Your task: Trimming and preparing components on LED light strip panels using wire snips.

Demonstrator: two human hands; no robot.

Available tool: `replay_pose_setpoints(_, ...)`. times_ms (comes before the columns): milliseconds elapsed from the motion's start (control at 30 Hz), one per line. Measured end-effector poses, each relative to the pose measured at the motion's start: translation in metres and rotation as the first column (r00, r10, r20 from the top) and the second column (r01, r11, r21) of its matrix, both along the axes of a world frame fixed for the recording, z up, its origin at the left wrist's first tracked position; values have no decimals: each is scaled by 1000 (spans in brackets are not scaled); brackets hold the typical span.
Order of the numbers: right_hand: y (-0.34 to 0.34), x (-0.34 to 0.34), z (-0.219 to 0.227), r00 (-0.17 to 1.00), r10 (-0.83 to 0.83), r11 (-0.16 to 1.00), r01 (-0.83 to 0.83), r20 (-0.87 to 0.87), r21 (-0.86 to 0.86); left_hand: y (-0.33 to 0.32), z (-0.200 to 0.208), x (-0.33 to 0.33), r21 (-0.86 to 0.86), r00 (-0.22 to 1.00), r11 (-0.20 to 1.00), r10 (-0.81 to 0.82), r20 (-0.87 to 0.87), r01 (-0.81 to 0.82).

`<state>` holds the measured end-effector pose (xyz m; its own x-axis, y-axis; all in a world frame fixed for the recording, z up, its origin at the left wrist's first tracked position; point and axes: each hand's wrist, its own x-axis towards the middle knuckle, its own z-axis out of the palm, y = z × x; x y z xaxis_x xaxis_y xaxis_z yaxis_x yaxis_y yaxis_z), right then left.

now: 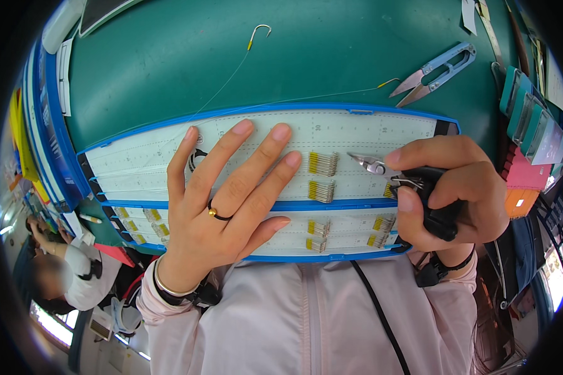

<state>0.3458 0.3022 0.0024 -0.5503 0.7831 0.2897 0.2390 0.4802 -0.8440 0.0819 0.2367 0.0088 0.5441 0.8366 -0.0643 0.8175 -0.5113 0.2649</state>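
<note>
L hand [225, 199] spread over case [356, 205], no grip seen; R hand [475, 186] curled round pliers [375, 166]. Hook bunches [323, 164] in case, prob. done; 2 tied hooks [250, 45] outside, prob. left.

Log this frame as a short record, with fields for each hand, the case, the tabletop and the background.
Left hand: palm down over the open blue-edged case, fingers spread
Right hand: holds black-handled pliers, tip pointing left
Case contents: rows of yellow-banded hooks
Tabletop: green; two loose hooks, blue-handled snips
Background: another person, far left
</note>
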Motion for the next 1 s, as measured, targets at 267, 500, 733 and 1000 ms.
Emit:
replay_pose_setpoints(267, 0, -1, 0, 1000, -15, 1000, 15, -11, -11, 1, 1, 1, 0, 1000, 1000, -1, -9, 1)
replay_pose_setpoints(500, -4, 2, 8, 996, 11, 1000, -10, 92, -8, -2, 0, 0, -1, 1000, 1000, 3, -6, -3)
replay_pose_setpoints(733, -5, 5, 3, 1000, -21, 999, 21, 10, -35, -4, -1, 3, 14, 995, 996, 83, 54, -84)
replay_pose_setpoints(1000, -1, 1, -1, 985, -113, 988, 98, -132, -117, 1, 4, -1, 22, 999, 999, 31, -7, -31)
